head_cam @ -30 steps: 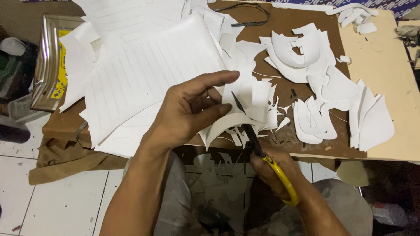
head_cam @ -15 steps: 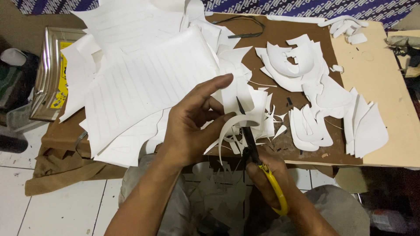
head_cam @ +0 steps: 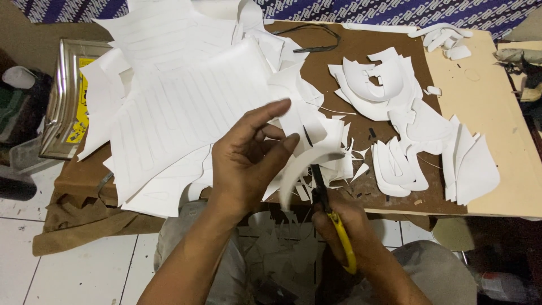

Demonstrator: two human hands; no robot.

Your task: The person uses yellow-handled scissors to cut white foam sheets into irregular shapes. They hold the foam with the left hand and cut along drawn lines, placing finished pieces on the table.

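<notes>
The fingers (head_cam: 271,148) of the left hand (head_cam: 248,164) pinch a curved strip of white sheet (head_cam: 302,166) above the near edge of the desk (head_cam: 491,73), index finger stretched out straight. Just below, the right hand (head_cam: 344,223) is closed around the yellow handles of a pair of scissors (head_cam: 327,197), the dark blades pointing up into the strip. White offcuts (head_cam: 282,237) lie on the person's lap beneath both hands. Behind the left hand a loose heap of large white sheets (head_cam: 180,107) marked with faint lines covers the brown desk top, and stacks of cut curved white pieces (head_cam: 429,152) sit to the right. A metal tin (head_cam: 68,101) rests at the far left edge, above a white tiled floor (head_cam: 84,271).
</notes>
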